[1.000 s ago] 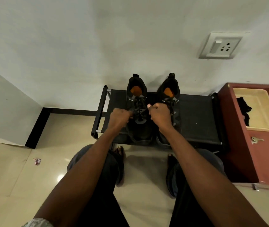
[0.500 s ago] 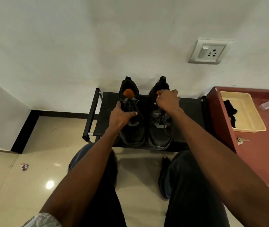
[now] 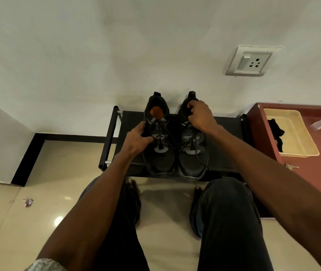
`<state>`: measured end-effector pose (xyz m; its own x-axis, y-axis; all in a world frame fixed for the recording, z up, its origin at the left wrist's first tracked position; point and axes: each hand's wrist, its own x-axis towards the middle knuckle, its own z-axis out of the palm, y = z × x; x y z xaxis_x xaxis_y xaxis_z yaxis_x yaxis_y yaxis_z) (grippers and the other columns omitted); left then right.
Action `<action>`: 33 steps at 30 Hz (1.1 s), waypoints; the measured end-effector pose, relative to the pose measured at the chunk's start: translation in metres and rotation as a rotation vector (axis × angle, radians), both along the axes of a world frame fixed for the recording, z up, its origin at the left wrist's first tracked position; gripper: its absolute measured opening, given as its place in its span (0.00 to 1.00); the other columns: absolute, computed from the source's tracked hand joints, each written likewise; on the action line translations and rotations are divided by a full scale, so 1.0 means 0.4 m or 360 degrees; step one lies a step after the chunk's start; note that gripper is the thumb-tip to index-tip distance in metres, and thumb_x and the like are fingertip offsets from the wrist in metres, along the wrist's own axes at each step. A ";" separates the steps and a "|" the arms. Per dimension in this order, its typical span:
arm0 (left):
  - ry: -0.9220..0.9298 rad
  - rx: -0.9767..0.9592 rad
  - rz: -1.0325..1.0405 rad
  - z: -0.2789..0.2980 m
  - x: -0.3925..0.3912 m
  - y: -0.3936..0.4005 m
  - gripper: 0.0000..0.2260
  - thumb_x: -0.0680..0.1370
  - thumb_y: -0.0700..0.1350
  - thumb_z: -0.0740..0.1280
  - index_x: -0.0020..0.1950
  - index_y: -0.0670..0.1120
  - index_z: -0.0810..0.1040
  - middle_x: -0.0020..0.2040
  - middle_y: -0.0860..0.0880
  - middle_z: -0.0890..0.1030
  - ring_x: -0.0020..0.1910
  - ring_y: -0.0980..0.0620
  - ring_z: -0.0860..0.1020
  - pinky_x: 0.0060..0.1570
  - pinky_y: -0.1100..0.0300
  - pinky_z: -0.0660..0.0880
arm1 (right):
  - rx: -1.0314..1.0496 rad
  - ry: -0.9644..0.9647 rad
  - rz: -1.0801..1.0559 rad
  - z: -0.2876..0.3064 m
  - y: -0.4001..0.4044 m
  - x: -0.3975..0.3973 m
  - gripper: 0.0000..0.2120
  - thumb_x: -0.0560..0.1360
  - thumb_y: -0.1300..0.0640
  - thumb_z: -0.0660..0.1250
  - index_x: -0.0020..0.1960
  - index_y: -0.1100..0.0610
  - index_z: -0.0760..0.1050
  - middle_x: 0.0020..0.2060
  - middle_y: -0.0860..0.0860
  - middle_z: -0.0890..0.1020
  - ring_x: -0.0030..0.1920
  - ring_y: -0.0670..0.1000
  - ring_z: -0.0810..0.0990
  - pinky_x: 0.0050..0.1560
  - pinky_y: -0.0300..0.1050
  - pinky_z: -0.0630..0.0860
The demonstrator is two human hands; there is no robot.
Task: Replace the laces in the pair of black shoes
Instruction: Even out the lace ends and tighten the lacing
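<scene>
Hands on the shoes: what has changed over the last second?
Both hands left the left shoe's laces. The right hand moved to the right shoe and now grips its collar; the left hand shifted to grip the left shoe at its side. Both shoes stayed on the rack.

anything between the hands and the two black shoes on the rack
Nothing visible. The left hand already grips the side of the left shoe, and the right hand grips the collar of the right shoe.

2 black shoes [image 3: 172, 145] stand side by side, toes toward the person, dark laces [image 3: 166, 133] loose
</scene>
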<state>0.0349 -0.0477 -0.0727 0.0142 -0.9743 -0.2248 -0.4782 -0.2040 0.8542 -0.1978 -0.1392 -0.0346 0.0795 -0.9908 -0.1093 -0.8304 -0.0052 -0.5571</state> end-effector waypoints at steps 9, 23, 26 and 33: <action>-0.0181 -0.0045 -0.0020 -0.021 -0.030 -0.021 0.15 0.78 0.40 0.67 0.64 0.50 0.75 0.48 0.50 0.82 0.45 0.52 0.82 0.40 0.61 0.79 | -0.0183 0.0229 0.0355 -0.013 -0.002 -0.043 0.30 0.73 0.66 0.69 0.73 0.61 0.64 0.63 0.62 0.71 0.60 0.64 0.75 0.59 0.55 0.75; -0.0007 -0.0132 0.0682 -0.040 -0.087 -0.058 0.12 0.79 0.36 0.62 0.61 0.43 0.79 0.56 0.47 0.80 0.47 0.56 0.79 0.40 0.72 0.72 | -0.0879 0.1865 0.1752 0.059 -0.101 0.050 0.11 0.81 0.52 0.62 0.61 0.51 0.78 0.71 0.52 0.68 0.65 0.57 0.68 0.55 0.49 0.73; -0.0084 -0.0217 0.0681 -0.043 -0.092 -0.052 0.14 0.79 0.37 0.63 0.63 0.43 0.78 0.63 0.46 0.75 0.58 0.53 0.76 0.57 0.63 0.73 | -0.0743 0.1962 0.1738 0.073 -0.093 0.062 0.18 0.83 0.47 0.54 0.57 0.56 0.79 0.63 0.51 0.76 0.64 0.56 0.68 0.55 0.48 0.71; -0.0310 -0.0405 0.0591 0.000 -0.084 0.055 0.12 0.80 0.42 0.64 0.63 0.43 0.76 0.58 0.45 0.75 0.55 0.50 0.74 0.56 0.57 0.72 | -0.0310 0.2005 0.1614 0.163 0.043 -0.001 0.07 0.79 0.55 0.59 0.43 0.53 0.73 0.49 0.52 0.83 0.50 0.54 0.79 0.46 0.49 0.74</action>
